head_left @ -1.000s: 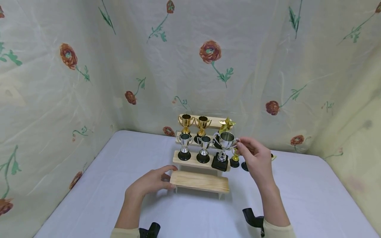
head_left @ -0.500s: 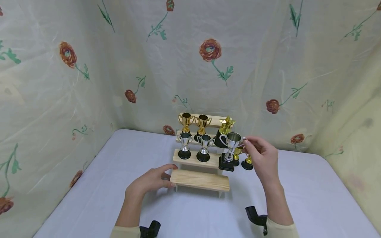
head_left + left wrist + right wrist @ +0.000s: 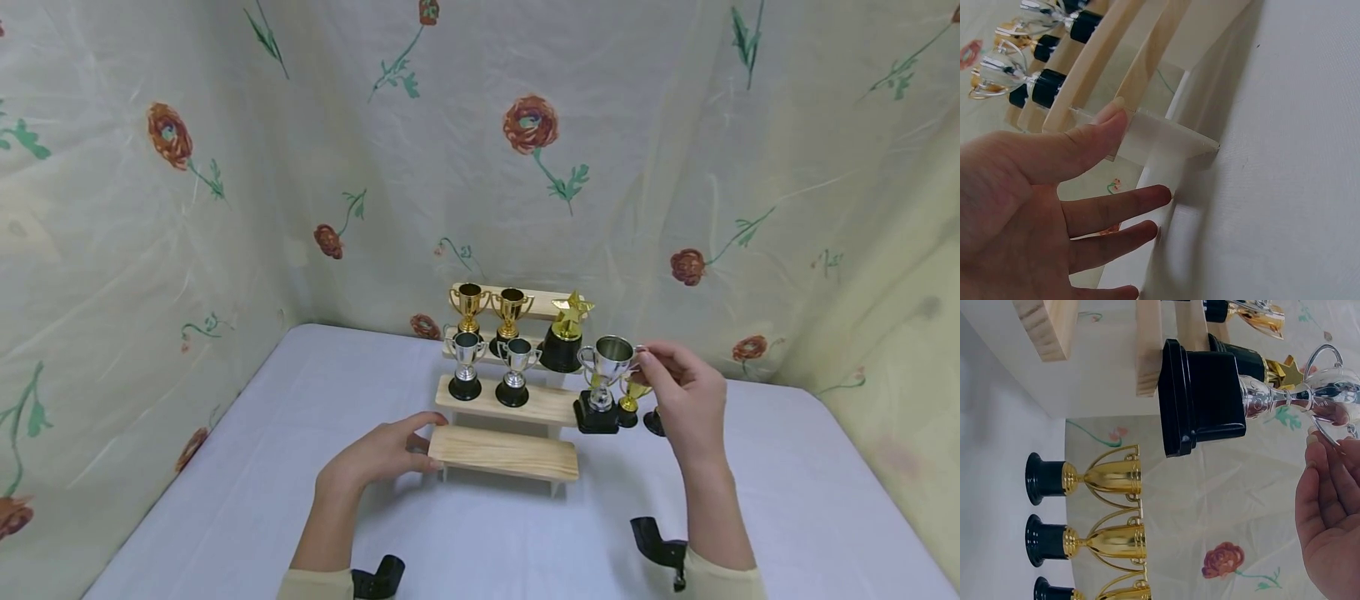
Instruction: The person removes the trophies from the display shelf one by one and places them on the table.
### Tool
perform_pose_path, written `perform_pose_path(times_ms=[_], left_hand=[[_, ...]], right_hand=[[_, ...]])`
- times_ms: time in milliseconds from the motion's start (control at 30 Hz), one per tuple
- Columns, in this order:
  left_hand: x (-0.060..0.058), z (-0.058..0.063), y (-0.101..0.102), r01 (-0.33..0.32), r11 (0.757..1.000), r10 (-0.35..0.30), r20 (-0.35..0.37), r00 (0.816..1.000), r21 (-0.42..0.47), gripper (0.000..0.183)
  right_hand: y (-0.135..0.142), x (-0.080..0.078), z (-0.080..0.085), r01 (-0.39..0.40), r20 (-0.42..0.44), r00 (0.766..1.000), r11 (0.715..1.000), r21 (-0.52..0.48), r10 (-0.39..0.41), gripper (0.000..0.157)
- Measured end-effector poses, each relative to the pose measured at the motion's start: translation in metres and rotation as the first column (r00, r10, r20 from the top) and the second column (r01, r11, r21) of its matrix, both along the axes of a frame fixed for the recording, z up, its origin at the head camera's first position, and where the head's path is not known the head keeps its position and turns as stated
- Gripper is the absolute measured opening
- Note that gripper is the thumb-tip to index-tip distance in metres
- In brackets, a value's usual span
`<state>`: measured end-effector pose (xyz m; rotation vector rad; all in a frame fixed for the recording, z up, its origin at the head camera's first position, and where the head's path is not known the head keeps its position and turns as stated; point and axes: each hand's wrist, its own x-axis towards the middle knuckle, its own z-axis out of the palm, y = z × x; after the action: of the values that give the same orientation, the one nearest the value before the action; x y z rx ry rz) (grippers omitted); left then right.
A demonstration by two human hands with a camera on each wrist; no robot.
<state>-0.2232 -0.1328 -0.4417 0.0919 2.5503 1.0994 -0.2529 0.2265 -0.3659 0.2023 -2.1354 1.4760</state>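
My right hand (image 3: 686,404) pinches one handle of a large silver trophy cup (image 3: 609,360) with a square black base. The right wrist view shows this base (image 3: 1204,400) in the air just beyond the end of a shelf. At the left end of the wooden tiered stand (image 3: 502,454) is my left hand (image 3: 382,454). Its thumb touches the lowest shelf's end in the left wrist view, while the other fingers (image 3: 1116,209) extend straight and spread. Two small silver cups, one (image 3: 467,358) left of the other (image 3: 517,362), stand on the tier above.
Higher on the stand are two gold cups, the left one (image 3: 468,307) and the right one (image 3: 512,310), with a gold star trophy (image 3: 567,333) beside them. Several gold cups, including one nearest the stand (image 3: 1116,478), line the table right of it. Flowered cloth (image 3: 630,208) hangs behind.
My right hand has carried the large silver trophy cup rightward, from over the second tier to beyond its right end. The star trophy is now uncovered. My left hand has stayed in place.
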Motion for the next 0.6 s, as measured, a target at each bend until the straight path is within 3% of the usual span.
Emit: perform_pose_path(times_ms=[600], left_hand=[[0.0, 0.001, -0.003, 0.032, 0.999, -0.032, -0.025, 0.999, 0.021, 0.053]], right_hand=[[0.02, -0.006, -0.004, 0.065, -0.034, 0.997, 0.997, -0.045, -0.067, 0.02]])
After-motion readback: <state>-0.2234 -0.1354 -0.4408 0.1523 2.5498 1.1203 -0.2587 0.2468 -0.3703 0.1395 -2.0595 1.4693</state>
